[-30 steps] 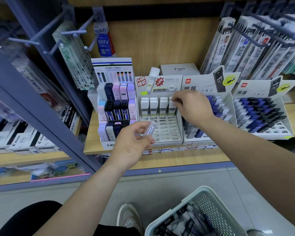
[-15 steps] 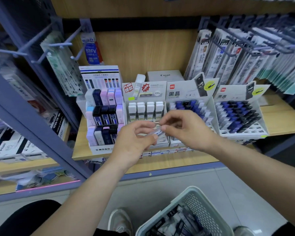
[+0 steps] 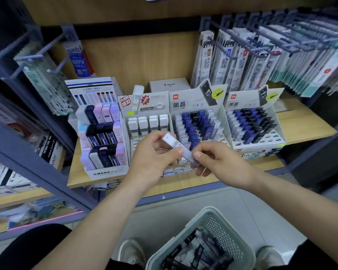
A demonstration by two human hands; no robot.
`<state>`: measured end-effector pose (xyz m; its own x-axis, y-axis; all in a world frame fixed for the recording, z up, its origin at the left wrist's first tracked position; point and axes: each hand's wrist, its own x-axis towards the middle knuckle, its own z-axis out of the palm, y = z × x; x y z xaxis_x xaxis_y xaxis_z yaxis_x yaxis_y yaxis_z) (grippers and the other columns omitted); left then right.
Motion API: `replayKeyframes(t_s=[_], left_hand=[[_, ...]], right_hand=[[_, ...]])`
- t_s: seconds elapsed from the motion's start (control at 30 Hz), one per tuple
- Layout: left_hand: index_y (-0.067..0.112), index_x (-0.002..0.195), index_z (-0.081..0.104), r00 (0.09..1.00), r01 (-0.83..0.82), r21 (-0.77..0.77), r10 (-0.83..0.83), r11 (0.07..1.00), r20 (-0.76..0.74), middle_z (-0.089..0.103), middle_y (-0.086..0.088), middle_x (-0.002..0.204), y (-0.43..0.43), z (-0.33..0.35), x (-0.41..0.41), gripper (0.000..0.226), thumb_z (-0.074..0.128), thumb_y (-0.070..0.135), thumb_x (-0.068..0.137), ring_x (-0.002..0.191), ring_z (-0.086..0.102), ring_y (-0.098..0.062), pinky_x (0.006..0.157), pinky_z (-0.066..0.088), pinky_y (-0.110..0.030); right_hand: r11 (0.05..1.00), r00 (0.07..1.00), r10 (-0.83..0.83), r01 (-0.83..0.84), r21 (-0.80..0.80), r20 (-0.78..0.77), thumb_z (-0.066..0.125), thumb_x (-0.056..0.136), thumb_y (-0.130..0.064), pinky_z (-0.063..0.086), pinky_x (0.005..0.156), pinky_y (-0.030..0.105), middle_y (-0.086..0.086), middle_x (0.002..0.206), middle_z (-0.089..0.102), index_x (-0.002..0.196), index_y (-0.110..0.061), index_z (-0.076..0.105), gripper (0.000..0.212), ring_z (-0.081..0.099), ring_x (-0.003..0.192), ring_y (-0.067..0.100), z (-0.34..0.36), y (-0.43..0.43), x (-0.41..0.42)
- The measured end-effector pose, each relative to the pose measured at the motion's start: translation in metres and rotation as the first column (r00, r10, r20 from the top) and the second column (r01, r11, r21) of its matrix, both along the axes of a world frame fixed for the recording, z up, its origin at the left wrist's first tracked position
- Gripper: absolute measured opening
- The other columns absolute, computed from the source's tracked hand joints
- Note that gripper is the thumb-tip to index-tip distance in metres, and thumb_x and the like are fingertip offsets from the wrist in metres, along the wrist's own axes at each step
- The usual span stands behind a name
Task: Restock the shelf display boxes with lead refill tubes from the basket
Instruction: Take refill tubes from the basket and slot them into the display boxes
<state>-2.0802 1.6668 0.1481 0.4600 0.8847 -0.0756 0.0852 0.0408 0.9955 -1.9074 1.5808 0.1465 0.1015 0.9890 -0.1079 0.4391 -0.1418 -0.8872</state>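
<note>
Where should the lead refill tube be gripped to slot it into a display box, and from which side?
Probably pinch the lead refill tube near its lower end, from the right, as the right hand does. It is slim and tilted, so the upper end is left free to go in first.

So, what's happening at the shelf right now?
A person holds one lead refill tube, marked HB, between both hands in front of the shelf display boxes. The left hand grips its upper end; the right hand pinches the lower end. It is not yet in any box. The basket at their feet holds more tubes.
</note>
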Motion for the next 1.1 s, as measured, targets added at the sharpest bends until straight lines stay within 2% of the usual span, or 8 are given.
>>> replayKeyframes(t_s=[0.17, 0.3, 0.4, 0.53, 0.7, 0.87, 0.97, 1.1], left_hand=[[0.015, 0.1, 0.067, 1.0, -0.014, -0.022, 0.014, 1.0, -0.014, 0.075, 0.004, 0.078, -0.003, -0.001, 0.018, 0.023, 0.079, 0.008, 0.083, 0.067, 0.069, -0.011, 0.064, 0.059, -0.028], [0.019, 0.092, 0.072, 0.996, 0.023, 0.03, -0.021, 0.999, -0.081, 0.075, 0.002, 0.082, -0.007, -0.006, 0.032, 0.016, 0.079, 0.009, 0.083, 0.071, 0.069, -0.01, 0.062, 0.057, -0.024], [0.016, 0.091, 0.072, 0.991, 0.082, 0.031, -0.078, 0.996, -0.11, 0.075, -0.002, 0.082, -0.013, -0.008, 0.044, 0.015, 0.08, 0.007, 0.081, 0.07, 0.068, -0.011, 0.061, 0.057, -0.025], [0.017, 0.087, 0.07, 0.975, 0.175, 0.06, -0.165, 0.983, -0.151, 0.073, 0.005, 0.075, -0.024, -0.014, 0.06, 0.019, 0.081, 0.005, 0.079, 0.068, 0.067, -0.007, 0.063, 0.055, -0.024], [0.022, 0.093, 0.07, 0.948, 0.234, 0.149, -0.191, 0.961, -0.254, 0.073, 0.007, 0.087, -0.027, -0.027, 0.074, 0.019, 0.081, 0.011, 0.082, 0.079, 0.069, -0.007, 0.079, 0.057, -0.027], [0.03, 0.126, 0.063, 0.755, 0.486, 0.38, -0.16, 0.787, -0.635, 0.064, 0.012, 0.125, -0.024, -0.038, 0.075, 0.037, 0.07, 0.037, 0.09, 0.114, 0.058, -0.006, 0.102, 0.044, -0.027], [0.03, 0.138, 0.054, 0.669, 0.578, 0.366, -0.166, 0.73, -0.725, 0.053, 0.01, 0.143, -0.022, -0.045, 0.077, 0.047, 0.062, 0.043, 0.094, 0.131, 0.048, -0.014, 0.111, 0.036, -0.031], [0.027, 0.147, 0.045, 0.587, 0.63, 0.31, -0.175, 0.712, -0.79, 0.045, 0.009, 0.151, -0.018, -0.052, 0.078, 0.056, 0.06, 0.042, 0.095, 0.137, 0.042, -0.016, 0.114, 0.036, -0.035]], right_hand=[[0.999, 1.0, 0.027, -0.028, -0.038, -0.009, 0.053, 0.102, -0.018, 0.054, 0.068, 0.032, -0.008, 0.076, 0.067, 0.084, -0.016, 0.065, 0.022, 0.068, 0.074, 0.016, 0.001, -0.008, 0.007], [0.978, 0.978, -0.189, 0.195, 0.067, -0.093, 0.06, 0.098, -0.02, 0.056, 0.074, 0.044, -0.006, 0.09, 0.065, 0.101, -0.023, 0.064, 0.005, 0.069, 0.08, 0.022, 0.002, -0.011, 0.018], [0.959, 0.964, -0.231, 0.248, 0.139, -0.128, 0.063, 0.096, -0.019, 0.059, 0.074, 0.045, -0.007, 0.1, 0.064, 0.114, -0.031, 0.061, 0.021, 0.069, 0.083, 0.026, 0.007, -0.015, 0.033], [0.954, 0.974, -0.224, 0.224, 0.197, -0.024, 0.071, 0.09, -0.014, 0.06, 0.07, 0.041, -0.009, 0.093, 0.066, 0.096, -0.031, 0.067, 0.018, 0.069, 0.075, 0.019, 0.005, -0.02, 0.05], [0.959, 0.955, -0.241, 0.207, 0.195, 0.172, 0.075, 0.087, -0.012, 0.052, 0.07, 0.018, -0.011, 0.087, 0.068, 0.093, -0.028, 0.069, 0.019, 0.065, 0.076, 0.004, 0.003, -0.024, 0.078], [0.929, 0.885, -0.344, 0.271, 0.253, 0.315, 0.075, 0.087, -0.013, 0.053, 0.071, 0.016, -0.017, 0.08, 0.067, 0.083, -0.034, 0.064, 0.024, 0.065, 0.073, 0.0, 0.01, -0.009, 0.113], [0.927, 0.871, -0.347, 0.262, 0.27, 0.347, 0.073, 0.088, -0.01, 0.053, 0.064, 0.013, -0.019, 0.075, 0.064, 0.086, -0.024, 0.066, 0.016, 0.064, 0.071, -0.002, 0.006, 0.003, 0.121], [0.94, 0.868, -0.319, 0.237, 0.247, 0.381, 0.073, 0.088, -0.009, 0.054, 0.072, 0.02, -0.009, 0.083, 0.07, 0.088, -0.02, 0.068, 0.012, 0.064, 0.075, -0.002, -0.011, 0.014, 0.125]])
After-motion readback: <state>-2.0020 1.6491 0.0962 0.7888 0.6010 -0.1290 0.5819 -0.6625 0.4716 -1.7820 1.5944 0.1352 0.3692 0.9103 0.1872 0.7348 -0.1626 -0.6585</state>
